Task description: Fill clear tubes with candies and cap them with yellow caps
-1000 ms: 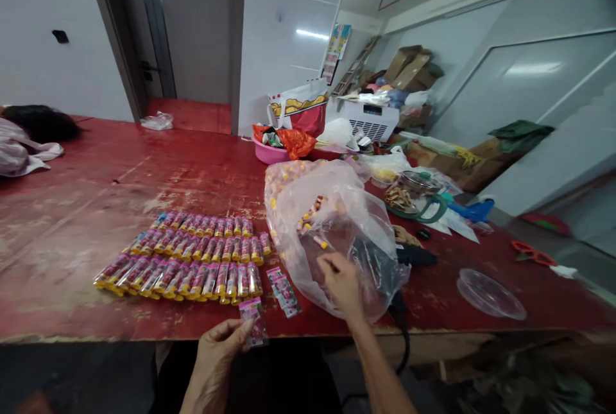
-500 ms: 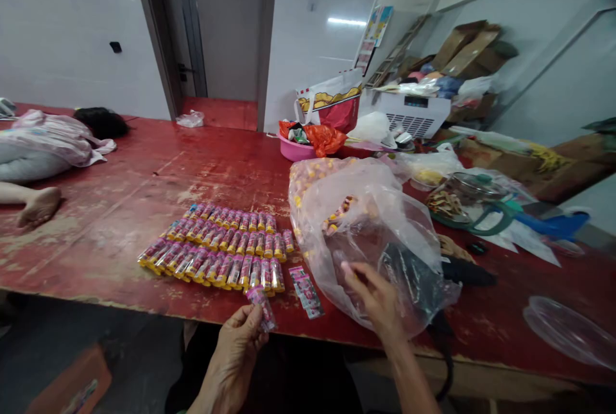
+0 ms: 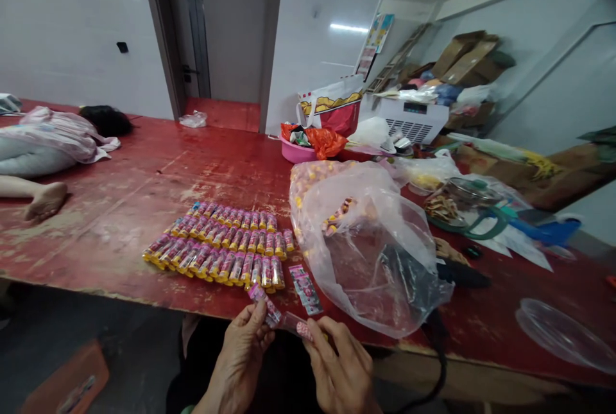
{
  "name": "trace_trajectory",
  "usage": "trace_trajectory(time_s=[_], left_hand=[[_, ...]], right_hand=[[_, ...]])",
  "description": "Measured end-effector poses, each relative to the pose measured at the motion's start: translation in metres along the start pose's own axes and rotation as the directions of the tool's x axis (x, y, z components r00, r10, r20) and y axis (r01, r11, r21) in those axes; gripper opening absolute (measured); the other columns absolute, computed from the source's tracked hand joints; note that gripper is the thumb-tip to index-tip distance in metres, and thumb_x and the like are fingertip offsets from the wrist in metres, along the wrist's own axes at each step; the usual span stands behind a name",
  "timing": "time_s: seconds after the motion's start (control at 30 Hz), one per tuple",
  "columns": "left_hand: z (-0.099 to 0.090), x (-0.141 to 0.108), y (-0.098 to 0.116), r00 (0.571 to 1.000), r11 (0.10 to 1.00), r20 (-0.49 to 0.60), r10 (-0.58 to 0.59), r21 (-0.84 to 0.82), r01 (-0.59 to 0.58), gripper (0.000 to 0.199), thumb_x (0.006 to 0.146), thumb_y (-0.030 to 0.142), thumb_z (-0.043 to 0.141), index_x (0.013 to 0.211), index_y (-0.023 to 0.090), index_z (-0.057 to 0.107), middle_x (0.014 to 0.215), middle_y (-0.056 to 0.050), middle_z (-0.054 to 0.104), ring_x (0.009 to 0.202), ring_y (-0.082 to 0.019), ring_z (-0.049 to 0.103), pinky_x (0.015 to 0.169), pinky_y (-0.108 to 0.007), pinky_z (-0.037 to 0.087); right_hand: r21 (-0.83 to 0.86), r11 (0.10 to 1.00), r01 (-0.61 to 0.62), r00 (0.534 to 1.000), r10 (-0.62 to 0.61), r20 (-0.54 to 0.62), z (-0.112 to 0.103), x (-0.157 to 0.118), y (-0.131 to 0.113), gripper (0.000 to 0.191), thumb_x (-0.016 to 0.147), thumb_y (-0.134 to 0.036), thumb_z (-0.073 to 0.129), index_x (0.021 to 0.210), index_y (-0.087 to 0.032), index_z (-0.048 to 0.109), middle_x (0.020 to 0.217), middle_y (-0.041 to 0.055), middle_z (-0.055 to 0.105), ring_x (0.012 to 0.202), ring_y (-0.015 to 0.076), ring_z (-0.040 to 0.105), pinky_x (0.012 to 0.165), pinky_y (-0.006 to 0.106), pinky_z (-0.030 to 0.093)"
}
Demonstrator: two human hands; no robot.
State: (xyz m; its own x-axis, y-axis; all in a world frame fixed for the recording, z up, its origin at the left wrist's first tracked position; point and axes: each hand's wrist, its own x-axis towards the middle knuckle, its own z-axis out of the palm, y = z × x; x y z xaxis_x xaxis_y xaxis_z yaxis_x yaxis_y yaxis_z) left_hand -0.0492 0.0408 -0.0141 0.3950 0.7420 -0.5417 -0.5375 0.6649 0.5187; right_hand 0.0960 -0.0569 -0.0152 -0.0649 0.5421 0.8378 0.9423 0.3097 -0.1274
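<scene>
My left hand (image 3: 243,350) pinches a small pink printed wrapper (image 3: 265,307) at the table's front edge. Close beside it, my right hand (image 3: 341,357) holds a small clear tube (image 3: 299,326) with pink contents, its open-looking end towards the wrapper. Behind my left hand lie rows of pink wrapped tubes (image 3: 224,234) with yellow ends. More flat pink wrappers (image 3: 305,289) rest just right of the rows. A large clear plastic bag (image 3: 356,273), with many yellow and pink pieces in its far part, spreads out to the right.
A person (image 3: 48,141) lies on the red surface (image 3: 110,221) at the far left. A pink basin (image 3: 297,153) stands at the back. A glass pot (image 3: 464,202), a dark cloth (image 3: 462,273) and a clear plastic lid (image 3: 563,330) are on the right.
My right hand has come from the plastic bag down and left beside my left hand, now with a clear tube in its fingers. My left hand has shifted slightly right and down with the wrapper.
</scene>
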Motion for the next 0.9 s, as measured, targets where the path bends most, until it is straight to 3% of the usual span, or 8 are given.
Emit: trace_trajectory(time_s=[0.2, 0.47, 0.67, 0.8, 0.9], left_hand=[[0.003, -0.005, 0.005, 0.999, 1.000, -0.035, -0.008, -0.019, 0.007, 0.055, 0.030, 0.037, 0.100, 0.065, 0.014, 0.063, 0.061, -0.001, 0.070, 0.054, -0.011, 0.062, 0.051, -0.018, 0.048], [-0.006, -0.006, -0.002, 0.993, 0.999, 0.113, -0.035, -0.014, 0.037, 0.045, 0.050, 0.039, 0.095, 0.070, 0.014, 0.064, 0.068, -0.001, 0.070, 0.058, -0.010, 0.062, 0.059, -0.019, 0.050], [-0.011, -0.004, -0.007, 0.988, 0.990, 0.145, 0.054, 0.124, -0.072, 0.046, 0.053, 0.045, 0.093, 0.071, 0.013, 0.065, 0.066, -0.002, 0.069, 0.056, -0.011, 0.061, 0.056, -0.020, 0.050], [-0.014, -0.002, -0.010, 0.976, 0.966, 0.148, 0.161, 0.177, -0.186, 0.040, 0.055, 0.041, 0.093, 0.070, 0.013, 0.067, 0.062, 0.000, 0.067, 0.053, -0.009, 0.058, 0.051, -0.017, 0.049], [-0.014, -0.003, -0.013, 0.970, 0.953, 0.169, 0.173, 0.221, -0.209, 0.042, 0.056, 0.041, 0.092, 0.080, 0.014, 0.072, 0.065, -0.001, 0.069, 0.055, -0.010, 0.060, 0.053, -0.018, 0.050]], right_hand=[[0.109, 0.994, 0.013, 1.000, -0.014, 0.003, -0.003, 0.002, -0.008, 0.033, 0.090, 0.002, 0.052, 0.121, -0.005, 0.060, 0.102, 0.0157, 0.057, 0.088, 0.0189, 0.058, 0.071, 0.030, 0.053], [-0.063, 0.993, 0.097, 0.995, -0.097, -0.003, 0.000, 0.007, -0.011, 0.028, 0.089, 0.001, 0.054, 0.115, -0.004, 0.064, 0.099, 0.0174, 0.060, 0.086, 0.0210, 0.060, 0.069, 0.032, 0.053], [-0.081, 0.993, 0.086, 0.996, -0.082, 0.043, 0.001, -0.006, -0.013, 0.034, 0.087, -0.002, 0.060, 0.120, -0.006, 0.062, 0.096, 0.0177, 0.063, 0.081, 0.0213, 0.063, 0.066, 0.032, 0.056], [-0.219, 0.972, 0.085, 0.994, -0.070, 0.079, 0.007, -0.024, -0.020, 0.037, 0.085, -0.008, 0.066, 0.122, -0.007, 0.061, 0.098, 0.0183, 0.066, 0.079, 0.0238, 0.067, 0.066, 0.035, 0.059], [-0.326, 0.942, 0.079, 0.995, -0.056, 0.080, 0.016, -0.036, -0.030, 0.030, 0.086, -0.014, 0.068, 0.116, -0.009, 0.065, 0.100, 0.0170, 0.069, 0.083, 0.0260, 0.069, 0.069, 0.035, 0.062]])
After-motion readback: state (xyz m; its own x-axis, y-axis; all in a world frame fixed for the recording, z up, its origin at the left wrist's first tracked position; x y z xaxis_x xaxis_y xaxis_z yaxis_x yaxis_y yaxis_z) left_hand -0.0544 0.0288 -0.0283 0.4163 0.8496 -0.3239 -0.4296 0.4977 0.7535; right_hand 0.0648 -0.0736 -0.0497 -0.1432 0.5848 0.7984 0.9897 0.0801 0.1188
